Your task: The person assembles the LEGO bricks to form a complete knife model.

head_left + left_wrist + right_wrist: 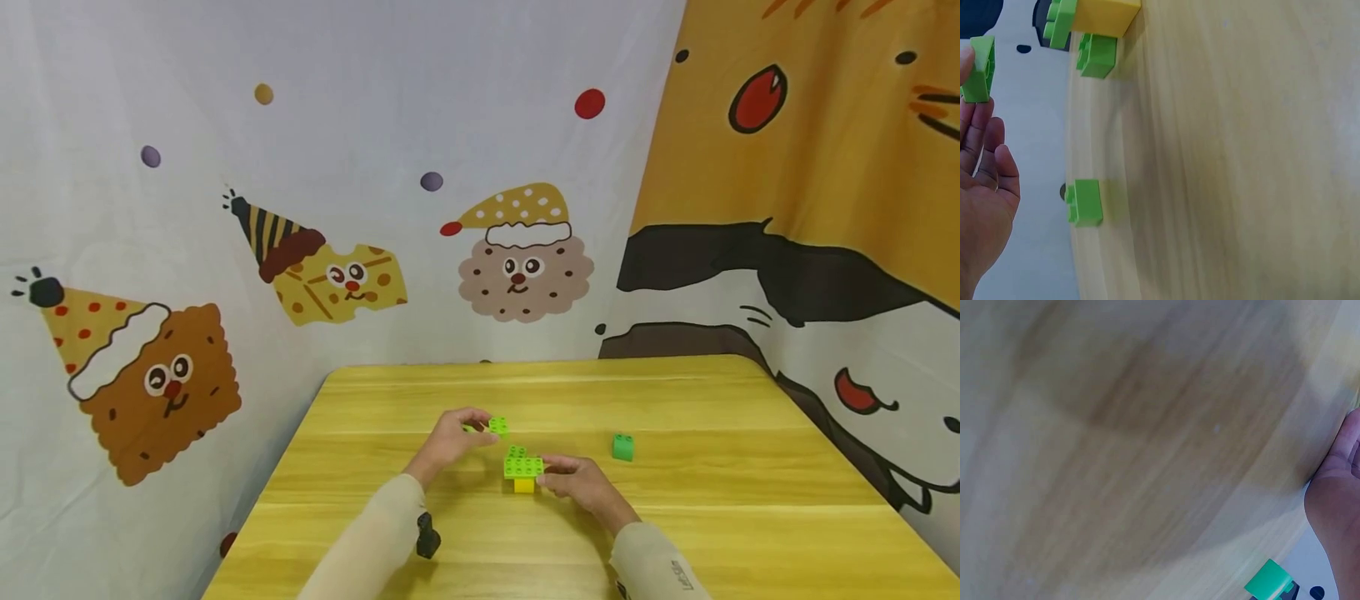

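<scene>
My left hand (452,437) pinches a lime green toy building block (498,426) between thumb and fingers, raised over the table. In the left wrist view that block (980,69) shows its hollow underside. Just in front of it, a long lime green block (523,468) sits on top of a yellow block (523,486). My right hand (587,485) grips this stack at its right end, thumb in front and fingers behind. Close behind the stack stands a small lime green block (517,452). Another lime green block (1088,203) rests on the table, partly hidden by the left hand in the head view.
A darker green block (623,447) stands on the wooden table (712,475), to the right of the right hand. Behind the table hangs a cloth (375,125) printed with cartoon figures.
</scene>
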Demonstrator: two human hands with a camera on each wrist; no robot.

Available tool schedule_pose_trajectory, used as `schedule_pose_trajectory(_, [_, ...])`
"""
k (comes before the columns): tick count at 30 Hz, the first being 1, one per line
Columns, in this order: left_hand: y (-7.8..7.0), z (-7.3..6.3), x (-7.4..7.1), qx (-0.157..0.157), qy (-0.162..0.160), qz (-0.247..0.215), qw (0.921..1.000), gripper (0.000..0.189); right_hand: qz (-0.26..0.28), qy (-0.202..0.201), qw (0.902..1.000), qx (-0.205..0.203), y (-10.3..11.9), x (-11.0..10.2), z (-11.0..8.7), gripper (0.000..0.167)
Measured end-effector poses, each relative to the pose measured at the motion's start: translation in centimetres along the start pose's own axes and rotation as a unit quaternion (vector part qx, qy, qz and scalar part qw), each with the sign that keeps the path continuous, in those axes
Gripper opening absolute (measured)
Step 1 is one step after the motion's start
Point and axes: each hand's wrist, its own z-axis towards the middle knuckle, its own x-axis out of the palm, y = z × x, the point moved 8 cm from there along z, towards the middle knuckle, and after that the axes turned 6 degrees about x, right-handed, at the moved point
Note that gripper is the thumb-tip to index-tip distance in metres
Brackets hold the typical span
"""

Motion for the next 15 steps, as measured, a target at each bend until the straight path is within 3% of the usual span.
schedule_pose_trajectory(15, [0.7, -0.7, 2.4, -0.014, 0.028, -0.017, 0.9994, 0.030, -0.002, 0.001, 1.0000, -0.001, 0.1, 0.0, 0.1, 0.055])
